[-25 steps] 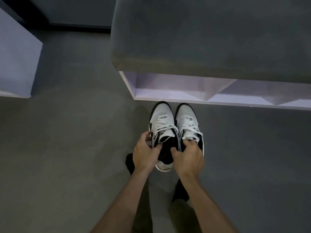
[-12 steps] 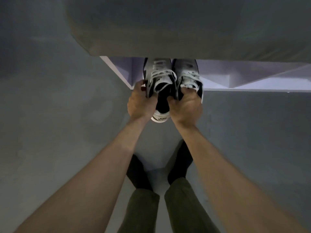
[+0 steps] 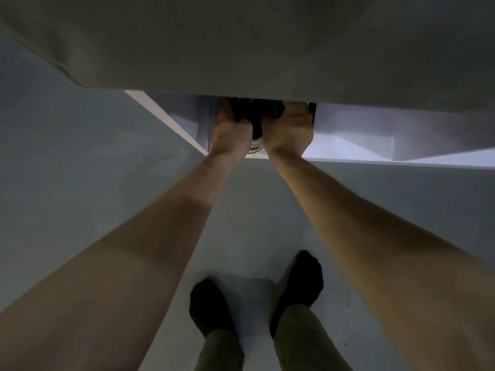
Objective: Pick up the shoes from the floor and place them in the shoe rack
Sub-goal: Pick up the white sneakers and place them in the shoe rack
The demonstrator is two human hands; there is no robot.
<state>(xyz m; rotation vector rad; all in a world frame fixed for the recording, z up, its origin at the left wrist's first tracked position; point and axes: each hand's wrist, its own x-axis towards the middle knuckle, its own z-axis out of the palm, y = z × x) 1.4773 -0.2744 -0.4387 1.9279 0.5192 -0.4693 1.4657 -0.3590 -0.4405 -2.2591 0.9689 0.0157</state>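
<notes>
Two white-and-black shoes (image 3: 254, 124) sit side by side in the leftmost compartment of the white shoe rack (image 3: 345, 145). Only their black heel openings and one white heel tab show between my hands; the toes are hidden under the grey bench top. My left hand (image 3: 231, 129) grips the heel of the left shoe. My right hand (image 3: 290, 129) grips the heel of the right shoe. Both arms are stretched straight forward.
A grey cushioned bench top (image 3: 267, 44) overhangs the rack and fills the upper view. The rack's left side panel (image 3: 166, 121) stands just left of my left hand. Further compartments run to the right. My feet in black socks (image 3: 211, 303) stand on the grey floor.
Both hands have pushed the pair of shoes forward off the floor area and deep into the rack compartment. The laces and toes have vanished under the bench top.
</notes>
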